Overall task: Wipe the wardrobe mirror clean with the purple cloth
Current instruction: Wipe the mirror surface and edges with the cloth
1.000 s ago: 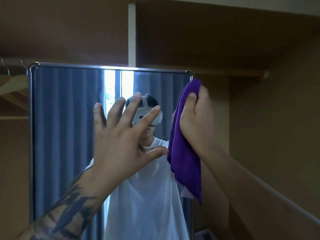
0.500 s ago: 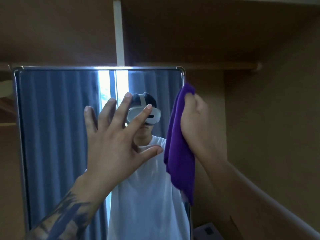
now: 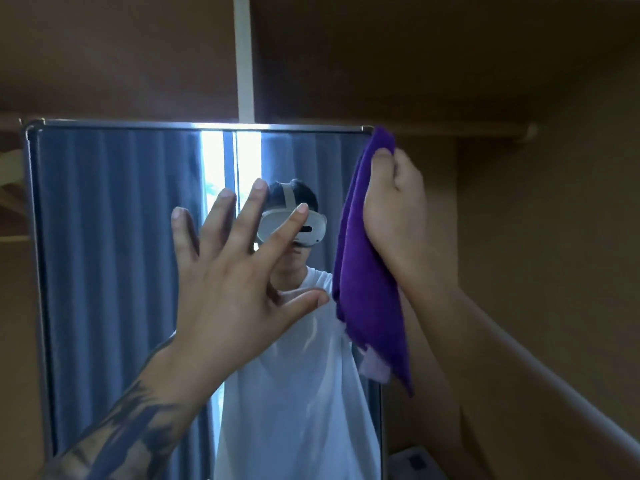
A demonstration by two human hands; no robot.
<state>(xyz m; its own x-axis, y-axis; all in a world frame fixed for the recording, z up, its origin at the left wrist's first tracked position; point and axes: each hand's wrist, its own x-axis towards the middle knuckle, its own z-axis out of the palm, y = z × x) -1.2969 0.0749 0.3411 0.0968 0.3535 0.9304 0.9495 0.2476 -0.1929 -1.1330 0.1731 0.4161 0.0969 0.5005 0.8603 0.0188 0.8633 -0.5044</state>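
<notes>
While gripping the purple cloth (image 3: 367, 271) at the mirror (image 3: 114, 258) edge, right hand (image 3: 394, 209); left hand (image 3: 228, 289) fingers (image 3: 221, 216) splayed wide, empty.

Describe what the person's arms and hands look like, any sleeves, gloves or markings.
Both forearms are bare, with no sleeves in view, and neither hand wears a glove. The left hand has no visible rings; its forearm carries a large dark tattoo of jagged shapes. The right hand and its forearm show no markings.

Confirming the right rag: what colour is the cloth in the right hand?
Purple cloth, gripped by the right hand; seen in the head view.
</notes>
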